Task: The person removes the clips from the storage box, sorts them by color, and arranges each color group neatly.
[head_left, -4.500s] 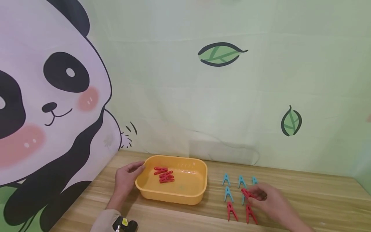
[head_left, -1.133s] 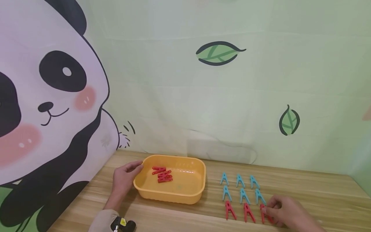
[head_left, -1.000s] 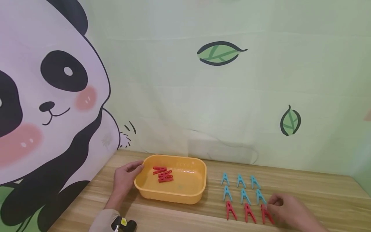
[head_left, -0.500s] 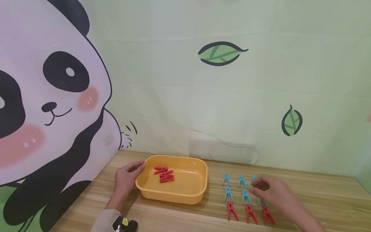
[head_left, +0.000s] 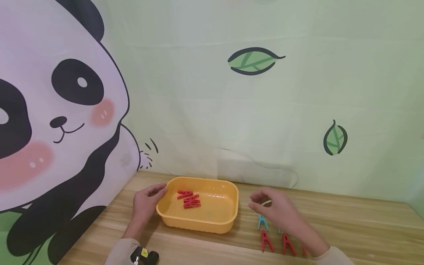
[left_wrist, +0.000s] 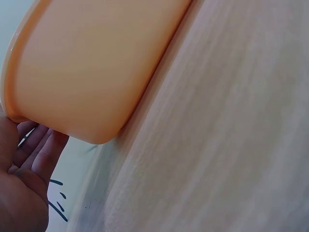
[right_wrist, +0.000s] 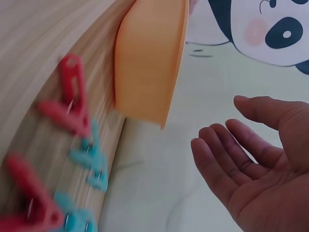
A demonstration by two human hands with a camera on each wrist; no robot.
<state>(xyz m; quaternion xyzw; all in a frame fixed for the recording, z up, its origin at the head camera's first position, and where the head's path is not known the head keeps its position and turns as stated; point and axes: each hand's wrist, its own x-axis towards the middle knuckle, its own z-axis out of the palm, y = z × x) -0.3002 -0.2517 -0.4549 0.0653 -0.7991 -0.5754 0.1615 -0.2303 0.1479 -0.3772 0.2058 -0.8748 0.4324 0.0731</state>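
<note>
My left hand holds the left end of a yellow-orange plastic basin, thumb at the rim and fingers against the outer wall. Several red clothespins lie in a small heap inside it, towards the left. To the basin's right, my right hand is in the air with nothing in it; the right wrist view shows its fingers spread from the thumb and loosely bent. Below it stand red clothespins in the front row and blue clothespins behind, partly hidden by the hand and forearm.
The basin and clothespins rest on a wood-grain table. A pale green cloth backdrop with printed leaves rises at the table's back edge. A printed panda covers the left side.
My right hand has set a red clothespin at the right end of the front row, let go, and moved up and left towards the basin. The left hand has stayed at the basin.
</note>
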